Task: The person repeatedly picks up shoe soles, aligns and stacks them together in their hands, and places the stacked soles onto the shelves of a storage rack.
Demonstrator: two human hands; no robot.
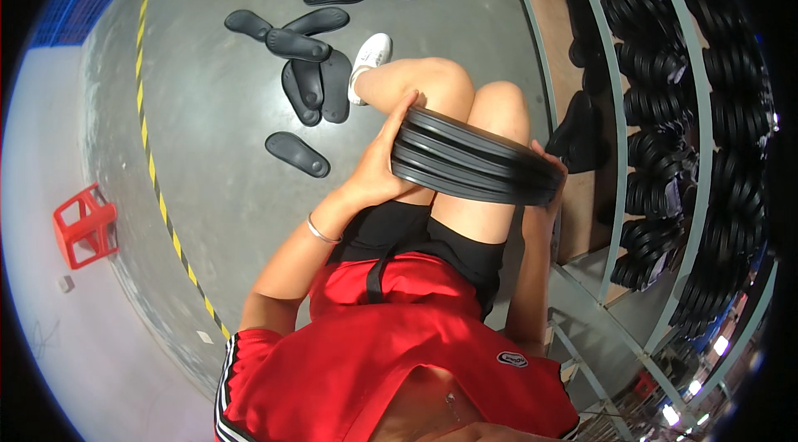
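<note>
Both hands clamp a stack of dark shoe soles (pixel 474 161) end to end over the knees: left hand (pixel 384 161) pressed flat on the near end, right hand (pixel 553 169) cupping the far end. Only end pressure holds it, so the middle soles could bow and spill out. Beyond the left hand, loose soles (pixel 314 68) litter the floor; beyond the right, a rack (pixel 617 93) of more soles.
</note>
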